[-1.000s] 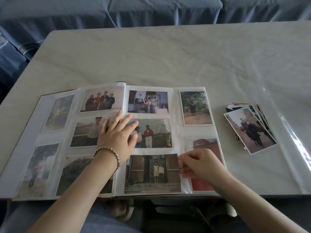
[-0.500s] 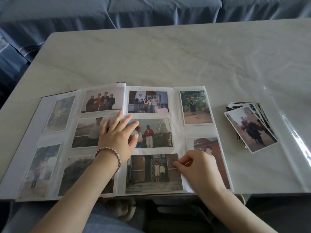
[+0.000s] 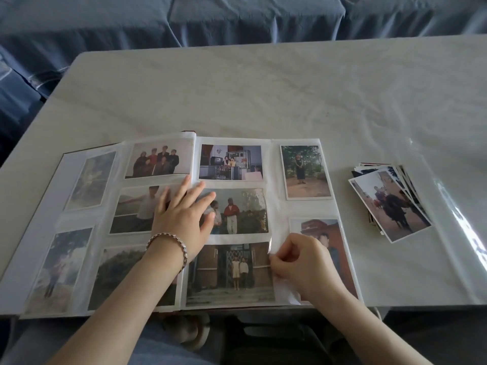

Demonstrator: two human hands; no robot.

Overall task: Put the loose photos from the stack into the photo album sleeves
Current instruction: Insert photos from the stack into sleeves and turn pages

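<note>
**Seating a photo in its sleeve.** The album [image 3: 271, 159] lies open on the table [image 3: 263, 96], at its near edge. The left hand [image 3: 181, 219] lies flat across the album's gutter, fingers straight and spread, and presses both pages down; it holds nothing. The right hand [image 3: 303, 262] rests on the album's right page, low and towards the outer side. Its fingers are curled, and thumb and forefinger pinch narrowly at the sleeve [image 3: 269, 250] where its film lifts beside the gate photo [image 3: 229, 272]. Whether the pinch takes the film alone or the photo's edge as well cannot be told. The red photo [image 3: 334, 233], in the album's lower right corner, lies partly under this hand. The stack [image 3: 392, 204] of loose photos sits just right of the album, fanned and untouched.

Judged step: the gate photo, at the bottom of the album's right page, looks nearly home, and the hand is finishing its fit. All the right page's slots that show hold photos. The next move probably calls for letting go of the film, smoothing it flat, then reaching right of the album for the stack's top photo. A fresh page would then have to be turned, which needs the left hand lifted from the gutter.
</note>
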